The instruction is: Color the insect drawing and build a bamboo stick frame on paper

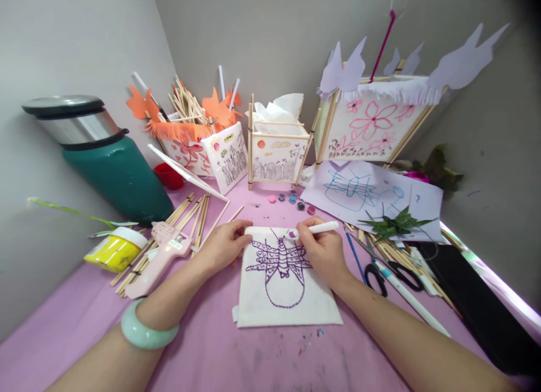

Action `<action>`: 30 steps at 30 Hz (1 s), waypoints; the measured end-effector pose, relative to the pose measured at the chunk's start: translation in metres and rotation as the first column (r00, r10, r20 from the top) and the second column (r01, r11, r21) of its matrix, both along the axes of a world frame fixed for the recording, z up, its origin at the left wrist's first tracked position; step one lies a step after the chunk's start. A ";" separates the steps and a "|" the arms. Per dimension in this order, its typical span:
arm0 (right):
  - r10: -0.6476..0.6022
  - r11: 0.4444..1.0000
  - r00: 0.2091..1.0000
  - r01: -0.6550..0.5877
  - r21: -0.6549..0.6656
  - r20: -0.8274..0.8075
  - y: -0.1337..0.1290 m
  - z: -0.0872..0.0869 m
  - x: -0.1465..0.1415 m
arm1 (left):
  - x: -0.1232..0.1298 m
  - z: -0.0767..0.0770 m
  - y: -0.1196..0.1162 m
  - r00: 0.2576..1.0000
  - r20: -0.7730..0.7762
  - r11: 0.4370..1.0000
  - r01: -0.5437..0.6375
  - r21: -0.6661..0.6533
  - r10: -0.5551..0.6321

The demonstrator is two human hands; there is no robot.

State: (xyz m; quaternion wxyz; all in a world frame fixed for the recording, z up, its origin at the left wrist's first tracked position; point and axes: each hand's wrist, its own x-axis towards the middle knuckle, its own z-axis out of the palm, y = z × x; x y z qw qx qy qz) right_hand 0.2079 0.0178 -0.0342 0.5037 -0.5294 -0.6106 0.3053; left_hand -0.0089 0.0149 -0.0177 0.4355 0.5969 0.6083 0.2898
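In the middle of the table lies a white paper-covered square panel [253,307] bearing a purple insect drawing with patterned wings, a striped body and a rounded curve below. My left hand [224,246] grips the panel's upper left edge, with the fingers curled at its side. A white marker [325,228] with a purple tip is pinched in my right hand [323,254]. Its tip points left near the insect's head and antennae; whether it touches the surface I cannot tell. The right hand covers part of the right wings.
At left are a green bottle [114,166], a pink glue gun [158,262], a yellow paint jar [116,249] and wooden sticks [200,220]. Decorated lanterns [276,155] stand behind, near small paint pots [292,197]. Scissors [376,279], a sketch sheet [313,186] and a black phone-like slab [469,302] lie right.
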 end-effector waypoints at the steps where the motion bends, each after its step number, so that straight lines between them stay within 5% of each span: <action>1: -0.018 1.000 1.000 0.018 0.013 0.000 0.000 0.000 0.000 | 0.000 0.000 0.000 1.000 -0.001 1.000 0.001 -0.001 -0.001; 9: -0.074 0.997 0.996 0.076 0.026 -0.045 0.000 -0.002 0.002 | 0.000 0.001 0.001 1.000 0.018 1.000 0.007 -0.009 -0.007; 18: 0.043 0.999 0.935 -0.029 0.046 -0.351 0.001 0.006 0.004 | 0.003 0.000 0.001 0.917 0.398 0.994 -0.074 0.085 0.034; 25: 0.019 0.999 0.871 0.009 0.054 -0.490 0.008 0.010 0.008 | 0.002 0.006 -0.001 0.896 0.443 0.992 -0.074 0.105 0.020; 30: -0.040 0.976 0.945 0.107 0.191 -0.325 0.013 0.017 0.018 | 0.002 0.005 -0.001 0.889 0.455 0.991 -0.096 0.095 0.043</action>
